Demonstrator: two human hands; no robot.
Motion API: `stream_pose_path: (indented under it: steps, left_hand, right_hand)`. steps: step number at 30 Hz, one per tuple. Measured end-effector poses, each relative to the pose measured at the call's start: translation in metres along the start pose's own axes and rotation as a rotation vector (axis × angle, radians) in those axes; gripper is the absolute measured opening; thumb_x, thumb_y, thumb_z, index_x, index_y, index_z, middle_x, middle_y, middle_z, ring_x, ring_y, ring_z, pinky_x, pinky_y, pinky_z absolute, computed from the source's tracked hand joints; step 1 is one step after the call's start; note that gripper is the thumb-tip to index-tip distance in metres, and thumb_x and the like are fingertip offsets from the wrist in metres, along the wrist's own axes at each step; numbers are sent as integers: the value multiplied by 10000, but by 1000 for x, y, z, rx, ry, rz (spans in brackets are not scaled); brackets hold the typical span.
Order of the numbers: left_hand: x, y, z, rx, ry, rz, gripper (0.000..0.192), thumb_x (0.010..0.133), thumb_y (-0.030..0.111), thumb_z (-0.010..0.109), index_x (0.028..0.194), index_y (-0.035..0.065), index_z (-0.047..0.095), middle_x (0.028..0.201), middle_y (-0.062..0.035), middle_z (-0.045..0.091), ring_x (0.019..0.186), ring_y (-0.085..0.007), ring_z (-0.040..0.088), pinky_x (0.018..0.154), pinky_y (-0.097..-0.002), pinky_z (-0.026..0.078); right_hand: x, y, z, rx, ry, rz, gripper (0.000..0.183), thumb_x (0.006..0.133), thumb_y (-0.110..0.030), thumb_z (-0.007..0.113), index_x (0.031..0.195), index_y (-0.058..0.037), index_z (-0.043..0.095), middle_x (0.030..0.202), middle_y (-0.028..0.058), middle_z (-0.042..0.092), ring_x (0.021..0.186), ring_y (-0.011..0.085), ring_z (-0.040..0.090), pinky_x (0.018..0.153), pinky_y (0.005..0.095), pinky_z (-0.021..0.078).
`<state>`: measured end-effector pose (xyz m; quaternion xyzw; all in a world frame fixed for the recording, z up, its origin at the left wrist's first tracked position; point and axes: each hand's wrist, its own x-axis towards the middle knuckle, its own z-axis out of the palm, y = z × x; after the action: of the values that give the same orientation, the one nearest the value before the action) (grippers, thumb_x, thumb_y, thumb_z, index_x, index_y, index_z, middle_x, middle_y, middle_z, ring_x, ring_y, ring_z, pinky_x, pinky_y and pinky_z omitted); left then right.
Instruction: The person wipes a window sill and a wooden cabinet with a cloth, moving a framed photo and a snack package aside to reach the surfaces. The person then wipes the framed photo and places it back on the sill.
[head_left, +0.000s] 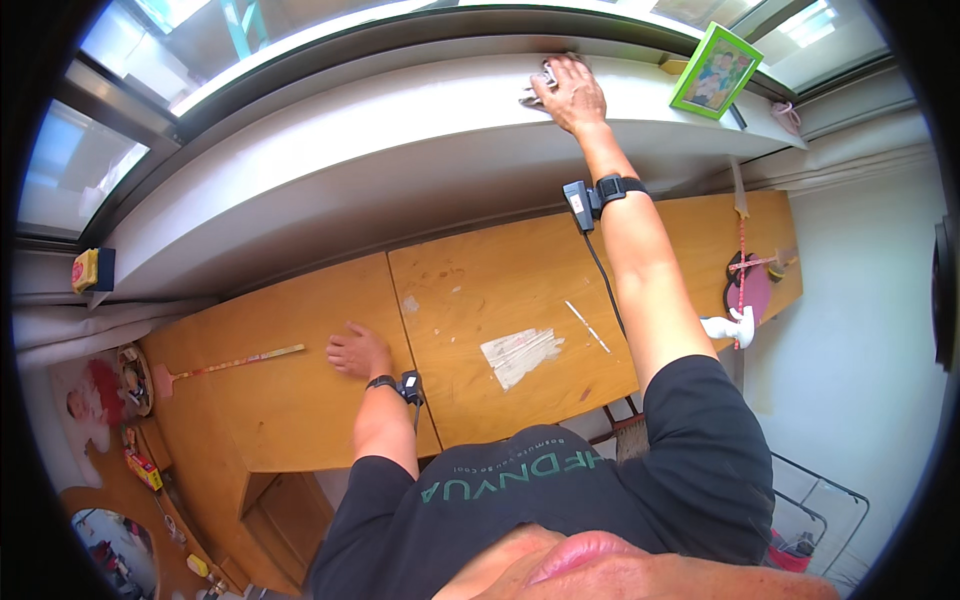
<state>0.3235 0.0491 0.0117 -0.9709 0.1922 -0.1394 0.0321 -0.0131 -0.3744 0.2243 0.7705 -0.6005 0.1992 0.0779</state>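
Note:
With my right arm stretched far forward, my right hand (577, 91) presses a crumpled dark-and-white cloth (534, 96) against the white windowsill (360, 124). Part of the cloth is hidden under the palm and fingers. My left hand (358, 352) rests palm down on the wooden desk (300, 420), near the seam between its two panels, holding nothing. A torn patch of pale paper (521, 356) is on the desk top to its right, beside a thin white stick (587, 327). Left of that hand lies a fly swatter (232, 361) with a patterned handle.
A green photo frame (716, 73) stands on the sill right of my hand. A yellow box (86, 270) sits at the sill's left end. At the desk's right are a white spray nozzle (739, 328) and a pink round object (756, 294). A basket (136, 379) is at far left.

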Motion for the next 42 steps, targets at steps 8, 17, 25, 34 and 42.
stream_pose_path:
  steps: [8, 17, 25, 34, 42]
  left_hand:
    - [3, 1, -2, -72, -63, -18, 465, 987, 498, 537, 1134, 58, 543, 1052, -121, 551, 1005, -305, 548, 852, -431, 432]
    - [3, 2, -1, -48, -88, -10, 482, 973, 511, 551, 1152, 63, 539, 1050, -108, 542, 995, -292, 536, 842, -431, 419]
    - [1, 5, -2, 22, -55, -32, 485, 988, 521, 516, 1136, 60, 556, 1036, -115, 547, 984, -287, 544, 827, -415, 431]
    - [1, 4, 1, 34, -32, -29, 504, 991, 525, 506, 1146, 49, 564, 1026, -118, 548, 970, -292, 548, 822, -417, 442]
    - [2, 4, 0, 32, -88, -19, 531, 974, 550, 513, 1160, 55, 561, 1043, -118, 550, 992, -291, 553, 831, -418, 444]
  right_hand:
    - [-33, -21, -5, -137, 180, 216, 525, 966, -521, 572, 1308, -132, 659, 1406, 72, 604, 1331, 303, 496, 1086, 476, 413]
    - [-62, -76, 2, -140, 383, 270, 272, 968, -314, 628, 1097, -77, 661, 1136, 95, 698, 1149, 305, 596, 868, 512, 442]
    - [-53, -68, -27, 467, 219, 57, 307, 969, -248, 642, 1165, -75, 479, 909, 218, 694, 872, 445, 681, 765, 523, 509]
    - [-17, 92, -18, -138, 302, 289, 292, 968, -426, 637, 1144, -227, 758, 1368, 45, 616, 1293, 273, 542, 1073, 445, 439]
    - [-45, -32, 14, 167, 531, -11, 185, 962, -248, 611, 1006, -125, 740, 1095, 120, 714, 1020, 336, 688, 888, 478, 543]
